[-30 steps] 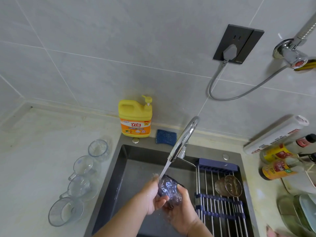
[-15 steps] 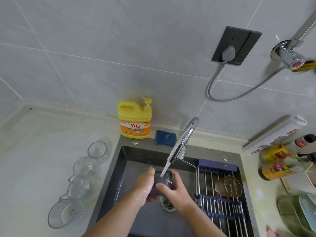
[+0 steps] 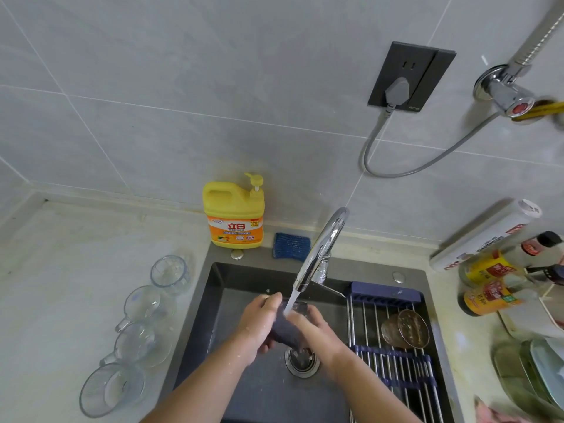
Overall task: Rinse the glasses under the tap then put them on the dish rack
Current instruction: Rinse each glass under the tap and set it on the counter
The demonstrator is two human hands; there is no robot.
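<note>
Both hands hold one clear glass [image 3: 287, 326] over the dark sink [image 3: 219, 300], under the running stream from the chrome tap [image 3: 322, 248]. My left hand [image 3: 258, 323] grips its left side, my right hand [image 3: 316, 329] wraps its right side. The glass is tilted, its mouth toward the tap. Several clear glass mugs [image 3: 143, 309] stand in a row on the counter left of the sink. A roll-up dish rack [image 3: 393, 358] spans the sink's right part and carries two brownish glasses [image 3: 406, 329] lying on their sides.
A yellow detergent bottle [image 3: 234, 213] and a blue sponge [image 3: 291, 246] sit behind the sink. Sauce bottles [image 3: 494, 285], a foil roll [image 3: 485, 236] and stacked plates [image 3: 537, 370] crowd the right counter. The drain [image 3: 302, 360] lies below my hands.
The hands have turned the glass under the stream and lifted it a little toward the tap; the left hand shifted up along its side.
</note>
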